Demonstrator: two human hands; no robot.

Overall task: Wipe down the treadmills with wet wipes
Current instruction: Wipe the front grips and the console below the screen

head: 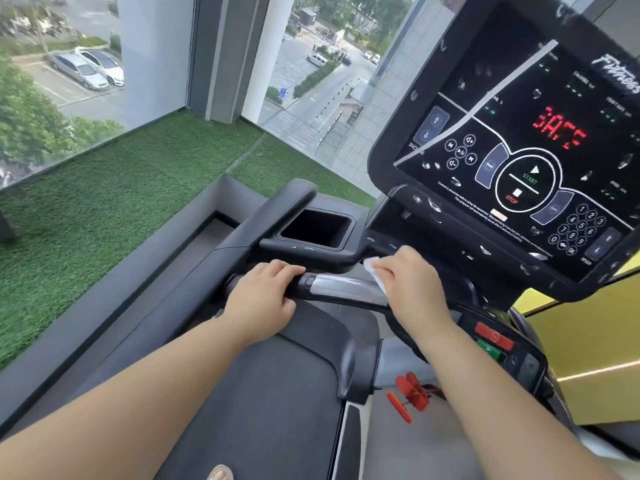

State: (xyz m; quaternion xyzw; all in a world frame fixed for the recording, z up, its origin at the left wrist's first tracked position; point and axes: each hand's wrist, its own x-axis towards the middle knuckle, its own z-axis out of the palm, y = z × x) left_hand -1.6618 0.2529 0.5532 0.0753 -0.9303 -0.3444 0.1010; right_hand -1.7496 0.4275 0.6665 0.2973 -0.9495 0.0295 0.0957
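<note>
Wipe (372,269), white and crumpled, sits under the right hand (412,276), whose fingers curl over it and press it onto the silver stretch of the treadmill's (277,393) front bar (346,284). Left hand (263,293) grips the same bar's black end, fingers wrapped over the top. Just beyond the bar sits a pocket (353,227), too dark inside to tell its contents. Console (519,143), above right, reads SAFE in red. Red clip (412,393) lies below the right forearm. Green turf (104,202) runs along the window (52,81) at left.

1 head view; faces forward-down, near the handlebar (346,285)
</note>
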